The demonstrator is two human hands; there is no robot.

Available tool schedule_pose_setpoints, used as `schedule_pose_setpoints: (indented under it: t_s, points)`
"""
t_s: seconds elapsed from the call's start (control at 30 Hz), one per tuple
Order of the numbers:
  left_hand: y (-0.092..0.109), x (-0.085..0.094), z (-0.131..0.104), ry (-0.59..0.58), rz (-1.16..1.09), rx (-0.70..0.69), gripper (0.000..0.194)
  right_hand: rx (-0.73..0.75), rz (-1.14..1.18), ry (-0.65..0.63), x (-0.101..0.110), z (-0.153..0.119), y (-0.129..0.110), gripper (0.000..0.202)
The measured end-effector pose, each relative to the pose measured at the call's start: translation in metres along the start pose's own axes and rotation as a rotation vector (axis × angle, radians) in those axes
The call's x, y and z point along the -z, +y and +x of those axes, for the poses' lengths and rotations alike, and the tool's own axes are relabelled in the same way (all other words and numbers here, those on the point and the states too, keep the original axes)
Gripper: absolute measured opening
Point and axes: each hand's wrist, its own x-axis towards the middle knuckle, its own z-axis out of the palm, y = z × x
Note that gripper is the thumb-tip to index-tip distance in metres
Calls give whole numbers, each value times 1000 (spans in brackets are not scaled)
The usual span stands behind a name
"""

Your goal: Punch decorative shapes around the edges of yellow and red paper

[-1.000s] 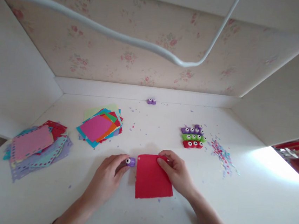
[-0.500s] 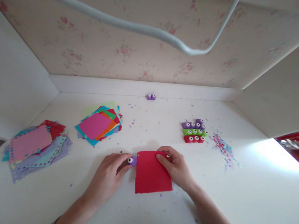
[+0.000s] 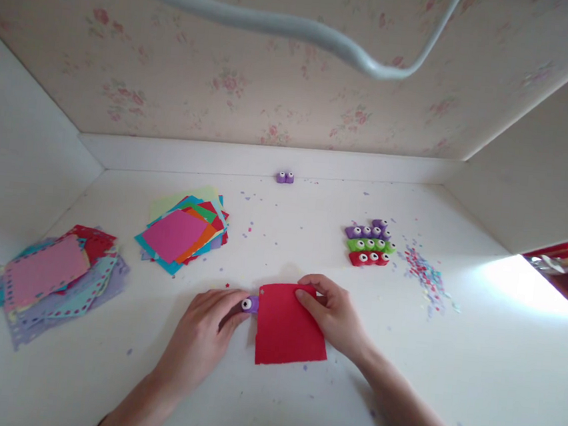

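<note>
A square of red paper (image 3: 290, 327) lies before me, with a small star-shaped hole near its top left corner. My right hand (image 3: 328, 307) pinches its upper right edge between thumb and fingers. At the paper's left edge, a small purple craft punch (image 3: 250, 304) with a googly eye is gripped between the thumb and fingers of my left hand (image 3: 211, 316). The punch meets the paper a little below the star hole. Whether its jaws are pressed together is too small to tell.
Plain coloured paper sheets (image 3: 176, 236) are piled at left, beside punched sheets (image 3: 47, 270). Purple, green and red punches (image 3: 371, 245) stand in rows at right, next to scattered confetti (image 3: 423, 273). Two purple punches (image 3: 285, 178) sit by the back wall. A white cable (image 3: 282, 24) crosses overhead.
The whole view has tipped slightly, shifting the table in the picture. Both hands keep the same hold on the punch and the red paper.
</note>
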Motion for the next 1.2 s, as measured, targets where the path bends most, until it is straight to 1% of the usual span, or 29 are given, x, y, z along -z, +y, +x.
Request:
schedule_pose_setpoints:
  t_s: [0.17, 0.27, 0.33, 0.4, 0.5, 0.57, 0.67, 0.77, 0.87, 1.2]
  points:
    - [-2, -1, -1, -7, 14, -18, 28, 8, -7, -15, 0, -1, -1, 18]
    - [-1, -2, 0, 5, 21, -35, 27, 42, -93, -5, -2, -2, -1, 17]
    - [0, -2, 0, 24, 33, -53, 26, 90, -185, 4, -4, -4, -2, 15]
    - [1, -2, 0, 30, 51, -66, 27, 198, -273, 44, -5, -5, -3, 16]
    - [3, -1, 0, 31, 68, -57, 30, 454, -392, 100, -5, -7, -5, 23]
    - [4, 0, 0, 31, 68, -49, 32, 585, -483, 72, -4, -8, -5, 24]
    - [6, 2, 1, 4, 68, -63, 29, 678, -604, -7, -2, -9, -4, 23]
    - [9, 5, 0, -13, 71, -73, 27, 703, -662, -42, -2, -9, -3, 23]
    - [11, 6, 0, -16, 76, -78, 28, 695, -681, -44, -1, -8, -2, 23]
    - [11, 5, 2, 1, 76, -73, 23, 666, -667, -68, -1, -6, -5, 24]
